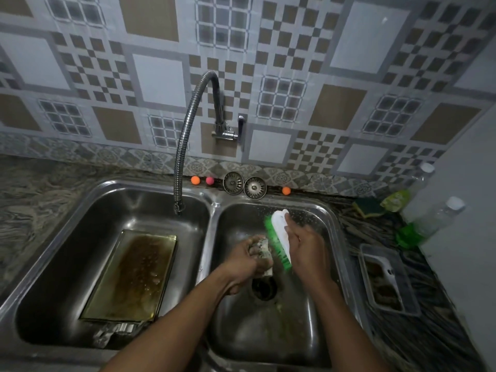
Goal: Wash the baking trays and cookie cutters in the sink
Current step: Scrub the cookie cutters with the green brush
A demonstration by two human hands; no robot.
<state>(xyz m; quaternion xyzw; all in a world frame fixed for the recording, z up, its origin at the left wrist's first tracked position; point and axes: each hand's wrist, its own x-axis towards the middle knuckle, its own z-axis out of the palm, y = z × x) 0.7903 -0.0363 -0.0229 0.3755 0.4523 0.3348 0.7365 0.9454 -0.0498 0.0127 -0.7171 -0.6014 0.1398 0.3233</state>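
A small metal cutter point(264, 251), grey with suds, is held just above the drain point(264, 288) in the right basin of a double sink point(214, 210). My left hand point(248, 260) grips it, fingers point(253, 242) curled tight round it. My right hand point(306, 245), just right of the drain, is wrapped round the white back of a brush point(280, 237), whose green bristles press against the cutter.

Far left of the drain, in the other basin, a tray point(131, 275) lies flat, brown with baked-on residue and dotted with water. A few small metal pieces lie at its near end; I cannot tell what they are. The tap point(185, 146) curves down over that basin, up and left of the drain, and no water shows at its spout.

Well right of the drain, on the tabletop point(429, 331), sit a sponge point(369, 208) and a shallow clear box point(387, 280).

I judge this to be the scrubbing of one cutter, with the tray not yet cleaned. Next I would need to turn the cutter to reach its inner edges, keeping a firm grip because it looks slippery, then rinse it.
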